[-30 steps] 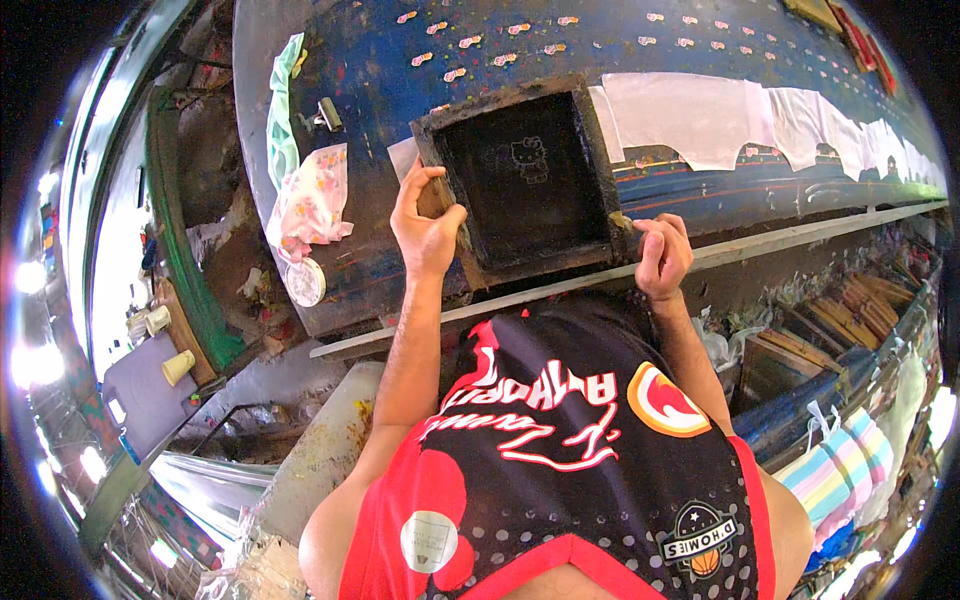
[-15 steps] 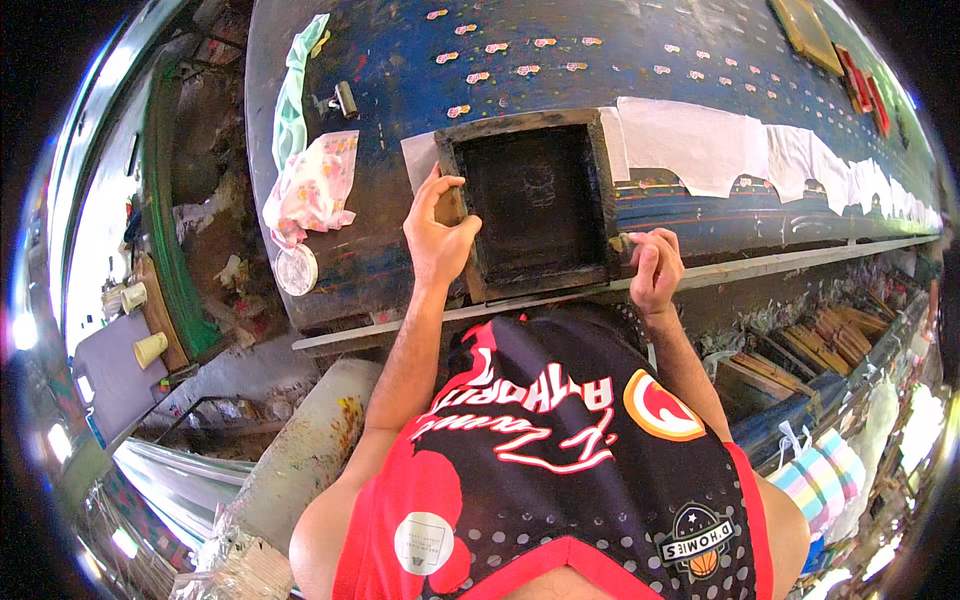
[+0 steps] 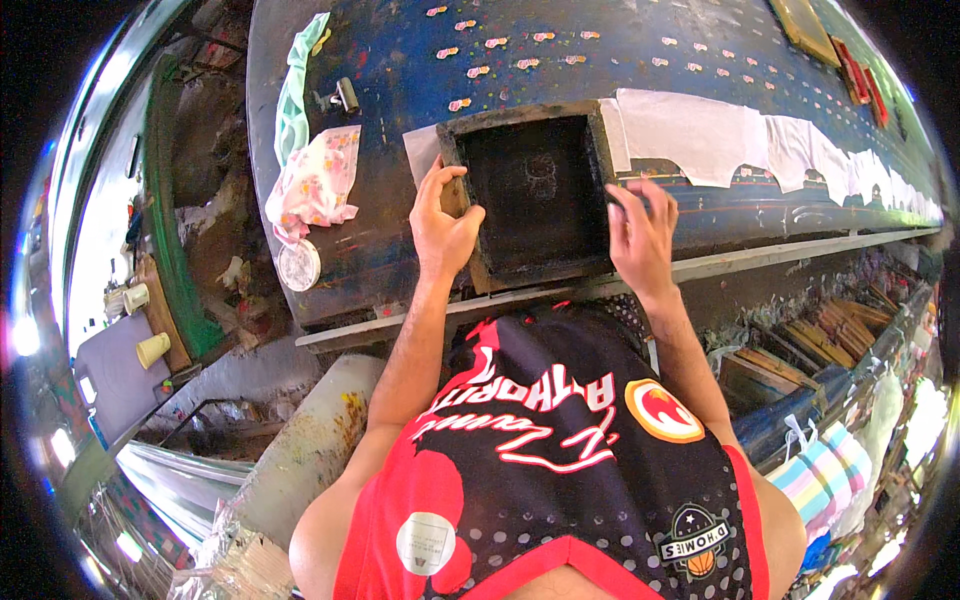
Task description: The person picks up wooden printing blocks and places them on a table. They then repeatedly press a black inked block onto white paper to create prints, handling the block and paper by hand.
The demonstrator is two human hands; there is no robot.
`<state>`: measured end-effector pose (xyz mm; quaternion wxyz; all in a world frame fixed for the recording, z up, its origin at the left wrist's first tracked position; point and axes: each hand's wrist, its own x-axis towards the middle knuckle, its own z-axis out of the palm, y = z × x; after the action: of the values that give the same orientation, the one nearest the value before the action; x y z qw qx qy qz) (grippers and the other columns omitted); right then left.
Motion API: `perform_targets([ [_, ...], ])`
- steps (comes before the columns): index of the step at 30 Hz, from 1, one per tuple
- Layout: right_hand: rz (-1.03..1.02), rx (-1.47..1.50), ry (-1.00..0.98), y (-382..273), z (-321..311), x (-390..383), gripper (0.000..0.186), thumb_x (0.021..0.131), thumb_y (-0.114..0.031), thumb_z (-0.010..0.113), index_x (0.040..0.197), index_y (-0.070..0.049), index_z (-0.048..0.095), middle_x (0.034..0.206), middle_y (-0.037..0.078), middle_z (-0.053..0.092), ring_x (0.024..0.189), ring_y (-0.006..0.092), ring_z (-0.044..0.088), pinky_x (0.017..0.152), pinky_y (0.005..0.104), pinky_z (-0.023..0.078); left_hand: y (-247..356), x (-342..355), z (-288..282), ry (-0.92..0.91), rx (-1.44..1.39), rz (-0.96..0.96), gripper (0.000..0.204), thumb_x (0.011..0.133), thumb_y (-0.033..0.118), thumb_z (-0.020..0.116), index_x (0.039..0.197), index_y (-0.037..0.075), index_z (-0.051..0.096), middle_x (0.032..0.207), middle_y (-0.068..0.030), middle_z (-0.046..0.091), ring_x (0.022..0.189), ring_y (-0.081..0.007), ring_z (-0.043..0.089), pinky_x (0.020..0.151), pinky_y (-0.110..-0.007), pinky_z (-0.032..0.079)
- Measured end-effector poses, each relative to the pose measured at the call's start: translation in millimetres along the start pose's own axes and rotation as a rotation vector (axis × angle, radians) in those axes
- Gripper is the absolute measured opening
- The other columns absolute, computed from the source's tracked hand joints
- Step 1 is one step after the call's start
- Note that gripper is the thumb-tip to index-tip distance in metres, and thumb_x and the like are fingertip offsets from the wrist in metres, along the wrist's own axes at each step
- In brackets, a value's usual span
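A dark wooden screen printing frame [image 3: 478,150] lies on the long blue table, with a faint figure on its black mesh. White fabric sticks out from under its left and right sides. My left hand [image 3: 445,222] grips the frame's left side, thumb bent toward the near part and fingers along the rim. My right hand [image 3: 645,232] is at the right rim, its thumb and fingertips closed against the wood. Whether anything small is between those fingertips, I cannot make out.
White cut fabric pieces [image 3: 690,135] run in a row to the right along the table [image 3: 400,80]. To the left lie a patterned cloth [image 3: 318,180], a mint cloth [image 3: 292,110], a round white lid [image 3: 298,266] and a small roller-like tool [image 3: 346,96]. A rail [image 3: 740,262] borders the near edge.
My right hand has moved up along the frame's right side, from near its lower corner to higher on the rim. My left hand keeps its grip, and the frame has barely shifted.
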<state>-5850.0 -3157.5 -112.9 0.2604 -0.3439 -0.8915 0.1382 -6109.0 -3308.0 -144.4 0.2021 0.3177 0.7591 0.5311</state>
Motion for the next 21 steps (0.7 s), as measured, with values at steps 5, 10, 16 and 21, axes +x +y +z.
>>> perform_targets([
  [5,-0.141,-0.091,-0.089,-19,37,57,0.017,0.093,-0.013,0.074,0.106,-0.019,0.083,0.158,0.012,0.046,0.144,0.0385,0.04,0.118,0.0536,0.03,2,-2,-1,0.019,0.06,0.01,0.053,0.072,0.001,0.073,0.125,0.007,0.071,0.154,-0.0245,0.059,0.145,-0.0363,0.057,0.119,-0.042,0.044],
  [10,-0.194,-0.13,-0.161,-18,62,82,0.016,0.093,-0.012,0.072,0.1,-0.019,0.085,0.166,0.011,0.038,0.151,0.0398,0.032,0.121,0.0566,0.027,4,-2,0,0.03,0.082,0.048,0.053,0.074,0.0,0.073,0.127,0.006,0.07,0.152,-0.0206,0.062,0.139,-0.0307,0.061,0.116,-0.038,0.046],
  [16,-0.236,-0.132,-0.155,-15,72,74,0.016,0.095,-0.015,0.071,0.096,-0.019,0.086,0.168,0.013,0.038,0.154,0.0411,0.029,0.123,0.0576,0.027,7,-6,-1,0.015,0.057,0.006,0.052,0.074,0.001,0.073,0.126,0.006,0.069,0.152,-0.0194,0.063,0.138,-0.0311,0.062,0.116,-0.039,0.046],
  [21,-0.233,-0.131,-0.177,-13,73,73,0.015,0.096,-0.017,0.071,0.095,-0.018,0.086,0.169,0.015,0.038,0.156,0.0403,0.029,0.123,0.0575,0.028,5,-7,-1,0.019,0.066,-0.01,0.051,0.075,0.001,0.072,0.126,0.006,0.07,0.151,-0.0178,0.064,0.137,-0.0294,0.062,0.114,-0.039,0.047],
])
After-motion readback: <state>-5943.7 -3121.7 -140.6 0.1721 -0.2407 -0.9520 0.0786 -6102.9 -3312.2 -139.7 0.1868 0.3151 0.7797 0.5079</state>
